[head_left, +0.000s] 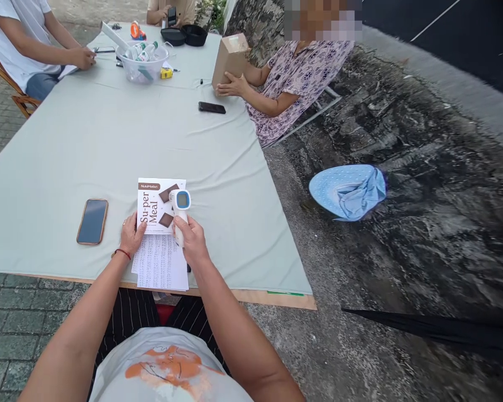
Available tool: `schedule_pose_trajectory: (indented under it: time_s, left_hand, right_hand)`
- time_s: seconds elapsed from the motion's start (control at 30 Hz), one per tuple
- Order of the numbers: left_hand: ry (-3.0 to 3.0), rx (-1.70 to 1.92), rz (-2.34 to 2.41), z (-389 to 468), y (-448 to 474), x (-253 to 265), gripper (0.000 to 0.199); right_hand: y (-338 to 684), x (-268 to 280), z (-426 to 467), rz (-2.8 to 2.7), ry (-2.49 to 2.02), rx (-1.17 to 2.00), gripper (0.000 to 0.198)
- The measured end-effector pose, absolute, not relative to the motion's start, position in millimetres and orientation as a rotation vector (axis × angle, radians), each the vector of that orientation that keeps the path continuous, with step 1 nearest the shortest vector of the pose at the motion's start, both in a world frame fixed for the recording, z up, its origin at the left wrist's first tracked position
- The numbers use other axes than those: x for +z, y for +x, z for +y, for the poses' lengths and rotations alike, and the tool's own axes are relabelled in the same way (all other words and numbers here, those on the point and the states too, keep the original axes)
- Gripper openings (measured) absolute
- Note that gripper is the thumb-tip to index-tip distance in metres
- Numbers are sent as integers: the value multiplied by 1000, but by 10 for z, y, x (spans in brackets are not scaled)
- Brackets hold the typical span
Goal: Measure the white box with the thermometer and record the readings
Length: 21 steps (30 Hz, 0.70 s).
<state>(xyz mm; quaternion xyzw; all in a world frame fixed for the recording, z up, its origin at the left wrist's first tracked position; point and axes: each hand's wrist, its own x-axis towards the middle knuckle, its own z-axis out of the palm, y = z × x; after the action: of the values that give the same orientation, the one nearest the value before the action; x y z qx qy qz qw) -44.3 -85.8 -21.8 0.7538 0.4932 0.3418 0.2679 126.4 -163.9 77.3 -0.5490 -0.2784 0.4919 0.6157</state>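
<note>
My right hand [193, 240] is wrapped round the handle of a white infrared thermometer [181, 202] with a blue-framed screen. It is held over the right side of a white box [150, 201] printed "Su-per Meal" and brown squares. At the box's lower left edge, my left hand [131, 234] grips it, thumb on the front. Beneath the box, sheets of printed paper [161, 265] lie near the table's front edge. A phone [92, 221] with a dark screen rests on the cloth left of my left hand.
The table [109, 139] has a pale green cloth. Farther back are a clear plastic basket [145, 70] with bottles, a yellow tape measure [166, 73], black cases [184, 36] and another phone [212, 108]. A person at right holds a cardboard box [228, 61]. A blue hat [347, 192] lies beyond the table.
</note>
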Motion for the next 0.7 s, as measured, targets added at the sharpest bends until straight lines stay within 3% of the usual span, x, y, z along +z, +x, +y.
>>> schedule_pose_trajectory:
  time_s: [0.47,0.7]
  left_hand:
    - [1747,887,1128,-755,-558,-41,66]
    - [1402,747,939,-611,-635,109,85]
  right_hand:
    - [1630,922,-2498,-694,-1436,866,43]
    - [1962,221,-2429,-784,-1874,599,60]
